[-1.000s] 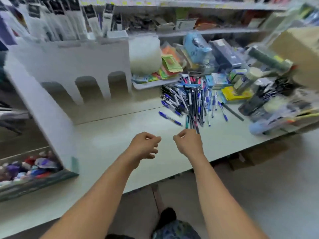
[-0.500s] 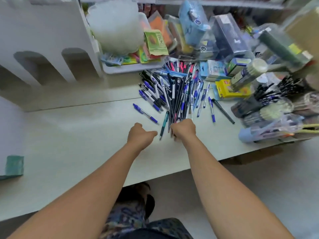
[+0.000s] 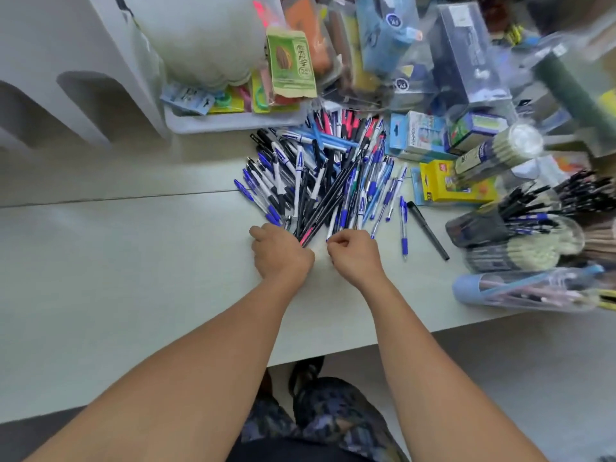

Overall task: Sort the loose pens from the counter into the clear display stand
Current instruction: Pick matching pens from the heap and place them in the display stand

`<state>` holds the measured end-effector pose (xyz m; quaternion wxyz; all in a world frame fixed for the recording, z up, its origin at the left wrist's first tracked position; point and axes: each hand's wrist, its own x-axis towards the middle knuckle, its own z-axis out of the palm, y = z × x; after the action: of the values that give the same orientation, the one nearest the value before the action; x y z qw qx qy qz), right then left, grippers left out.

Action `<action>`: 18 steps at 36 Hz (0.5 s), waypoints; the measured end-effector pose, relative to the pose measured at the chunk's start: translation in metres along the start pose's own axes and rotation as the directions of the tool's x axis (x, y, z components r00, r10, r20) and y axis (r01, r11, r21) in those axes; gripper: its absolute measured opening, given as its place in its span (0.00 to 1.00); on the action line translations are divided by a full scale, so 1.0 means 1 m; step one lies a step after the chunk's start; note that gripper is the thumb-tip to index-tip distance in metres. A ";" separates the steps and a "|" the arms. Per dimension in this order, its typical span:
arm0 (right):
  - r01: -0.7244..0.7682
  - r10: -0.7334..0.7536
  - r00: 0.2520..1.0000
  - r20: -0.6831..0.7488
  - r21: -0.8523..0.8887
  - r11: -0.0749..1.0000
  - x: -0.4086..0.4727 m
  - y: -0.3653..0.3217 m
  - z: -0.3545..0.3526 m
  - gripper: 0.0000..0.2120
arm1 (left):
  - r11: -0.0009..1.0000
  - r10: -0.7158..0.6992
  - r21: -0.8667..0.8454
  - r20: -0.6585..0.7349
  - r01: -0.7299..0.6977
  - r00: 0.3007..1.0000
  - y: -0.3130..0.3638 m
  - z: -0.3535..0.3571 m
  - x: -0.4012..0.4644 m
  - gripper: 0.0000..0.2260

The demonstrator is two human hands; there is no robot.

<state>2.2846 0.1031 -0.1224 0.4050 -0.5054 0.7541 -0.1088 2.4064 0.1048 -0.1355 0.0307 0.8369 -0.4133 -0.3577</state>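
Head view: slim plastic pens [image 3: 320, 181] fanned on smooth counter [image 3: 133, 261].

Counter [image 3: 116, 261] left open; clutter [image 3: 500, 161] right.

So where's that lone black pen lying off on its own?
In the head view, the black pen lies on the counter right of the pen pile, beside a blue pen and below the yellow box.
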 end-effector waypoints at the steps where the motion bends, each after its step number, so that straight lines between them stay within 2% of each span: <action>1: 0.009 -0.009 1.000 0.014 0.015 1.000 0.002 0.001 0.000 0.08 | 0.999 0.021 0.035 0.005 -0.021 1.000 -0.001 0.000 0.001 0.30; 7: 0.100 -0.102 0.987 0.125 0.022 0.995 0.006 0.011 0.003 0.08 | 0.960 0.092 0.269 -0.028 -0.082 0.995 -0.006 -0.004 0.009 0.16; 9: 0.078 -0.081 0.984 0.160 0.026 0.997 0.007 0.014 0.003 0.07 | 0.946 0.127 0.303 -0.009 -0.118 0.992 -0.010 -0.007 0.013 0.15; 11: 0.007 -0.022 0.982 0.189 0.077 0.997 0.011 0.014 0.003 0.07 | 0.942 0.154 0.302 -0.001 -0.147 0.988 -0.015 -0.010 0.014 0.14; 14: -0.194 0.108 0.952 0.288 0.289 0.937 0.015 0.000 0.001 0.08 | 0.934 0.181 0.308 0.023 -0.180 0.983 -0.022 -0.012 0.013 0.11; 16: -0.349 0.200 0.908 0.369 0.399 0.848 0.016 -0.015 -0.001 0.17 | 0.931 0.187 0.310 0.044 -0.191 0.981 -0.026 -0.013 0.009 0.10; 18: -0.439 0.266 0.877 0.400 0.445 0.781 0.019 -0.024 -0.001 0.24 | 0.930 0.191 0.305 0.078 -0.206 0.979 -0.033 -0.011 0.003 0.10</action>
<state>2.2970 0.0754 -0.1181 0.6550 -0.2344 0.7028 -0.1485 2.4362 0.1214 -0.1404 -0.0754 0.7765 -0.5473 -0.3029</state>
